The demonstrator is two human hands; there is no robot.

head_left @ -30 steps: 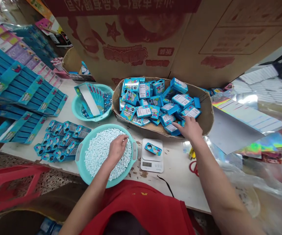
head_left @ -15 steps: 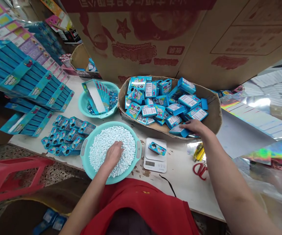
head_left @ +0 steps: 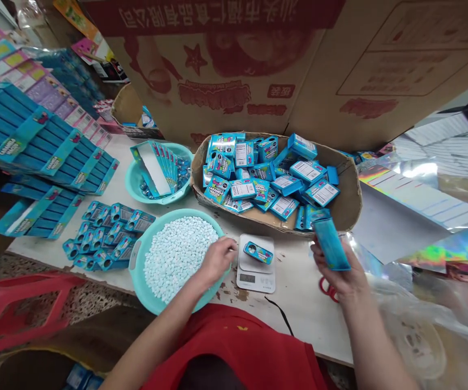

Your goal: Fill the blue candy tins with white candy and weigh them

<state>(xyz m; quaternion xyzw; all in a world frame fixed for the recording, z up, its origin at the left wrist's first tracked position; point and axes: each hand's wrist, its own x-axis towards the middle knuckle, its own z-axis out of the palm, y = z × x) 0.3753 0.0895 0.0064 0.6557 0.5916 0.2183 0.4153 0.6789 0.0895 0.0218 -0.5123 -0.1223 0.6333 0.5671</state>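
My right hand (head_left: 343,273) holds a small blue candy box (head_left: 332,242) up in front of the cardboard tray, tilted, fingers wrapped round it. Over the right rim of a turquoise basin (head_left: 136,271), my left hand (head_left: 216,261) has its fingers drawn together, close to the scale; whatever is in them is hidden. Small pale candies (head_left: 177,254) fill the basin. On the white digital scale (head_left: 245,286) lies another blue candy box (head_left: 259,253) with a round window. Many similar boxes (head_left: 242,189) are heaped in the cardboard tray (head_left: 350,189).
Rows of blue windowed boxes (head_left: 106,233) lie left of the basin. Behind them, a second turquoise bowl (head_left: 132,187) holds folded card and shiny wrapped pieces. Red scissors (head_left: 328,290) rest below my right hand. A big carton (head_left: 234,70) stands behind the tray.
My right hand has lifted a candy box out of the cardboard tray and drawn it toward me. My left hand has risen from the candies and moved right, toward the scale.
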